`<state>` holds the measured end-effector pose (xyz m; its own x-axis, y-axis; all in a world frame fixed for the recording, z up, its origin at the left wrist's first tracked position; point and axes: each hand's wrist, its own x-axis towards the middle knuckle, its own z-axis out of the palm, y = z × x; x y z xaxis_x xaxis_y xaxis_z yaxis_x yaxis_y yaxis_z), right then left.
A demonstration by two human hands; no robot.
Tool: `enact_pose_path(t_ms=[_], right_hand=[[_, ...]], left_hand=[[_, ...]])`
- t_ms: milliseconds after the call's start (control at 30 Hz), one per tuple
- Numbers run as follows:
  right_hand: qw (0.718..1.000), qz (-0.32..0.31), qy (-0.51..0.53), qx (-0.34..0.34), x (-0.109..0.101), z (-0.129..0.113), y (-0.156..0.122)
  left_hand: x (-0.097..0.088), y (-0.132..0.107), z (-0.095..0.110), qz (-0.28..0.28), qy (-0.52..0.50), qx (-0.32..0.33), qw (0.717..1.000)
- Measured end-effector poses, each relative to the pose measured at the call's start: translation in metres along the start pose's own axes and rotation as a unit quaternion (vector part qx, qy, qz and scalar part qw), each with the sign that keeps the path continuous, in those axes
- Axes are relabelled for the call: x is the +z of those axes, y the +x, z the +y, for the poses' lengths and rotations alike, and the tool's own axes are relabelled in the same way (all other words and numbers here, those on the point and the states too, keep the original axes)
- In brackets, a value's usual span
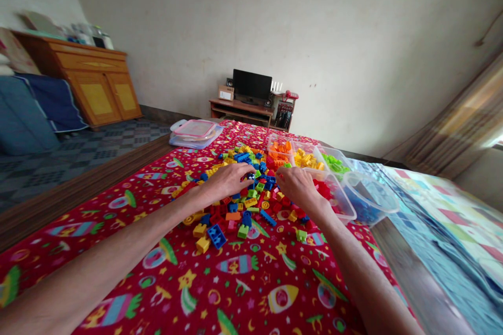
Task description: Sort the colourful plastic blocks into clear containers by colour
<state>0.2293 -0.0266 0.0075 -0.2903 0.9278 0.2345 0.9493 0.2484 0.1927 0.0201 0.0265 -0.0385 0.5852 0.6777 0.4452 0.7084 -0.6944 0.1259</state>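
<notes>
Left hand [223, 183] and right hand [298, 188] curl down, half closed, into the bricks [245, 214] by the clear tubs [346, 209] (can't tell if either grip's got hold of one).

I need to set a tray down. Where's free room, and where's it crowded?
The widest free patch is the red rocket-print bedspread nearest you, bordered by your forearms and the loose plastic bricks. A narrower one lies beyond your left hand, between the bricks and the lidded box. It's crowded around your right hand and the clear tubs beside it.
</notes>
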Motion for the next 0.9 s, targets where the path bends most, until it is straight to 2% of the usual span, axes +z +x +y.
enact_pose_path(t_ms=[133, 333, 400, 567, 733, 833, 900], right_hand=[[1.0, 0.0, 0.002, 0.002, 0.004, 0.001, 0.001], [1.0, -0.011, 0.008, 0.02, 0.014, 0.004, 0.005], [1.0, -0.009, 0.012, 0.014, 0.017, 0.004, 0.006], [1.0, -0.004, 0.013, -0.001, 0.023, 0.001, 0.007], [1.0, -0.008, 0.016, 0.004, 0.022, -0.001, 0.007], [1.0, -0.023, 0.02, 0.0, 0.02, -0.004, 0.007], [0.999, -0.031, 0.018, -0.003, 0.018, -0.006, 0.006]], left_hand=[[0.0, 0.0, -0.007, 0.019, 0.009, -0.003, 1.0], [-0.01, 0.0, -0.015, 0.004, 0.027, 0.004, 1.0], [-0.016, 0.0, -0.017, -0.032, 0.024, 0.017, 0.999], [-0.04, -0.002, -0.017, -0.193, 0.023, -0.001, 0.981], [-0.053, -0.004, -0.008, -0.244, 0.018, -0.031, 0.969], [-0.047, -0.006, 0.002, -0.281, 0.01, -0.034, 0.959], [-0.04, -0.007, 0.008, -0.274, 0.027, -0.027, 0.961]])
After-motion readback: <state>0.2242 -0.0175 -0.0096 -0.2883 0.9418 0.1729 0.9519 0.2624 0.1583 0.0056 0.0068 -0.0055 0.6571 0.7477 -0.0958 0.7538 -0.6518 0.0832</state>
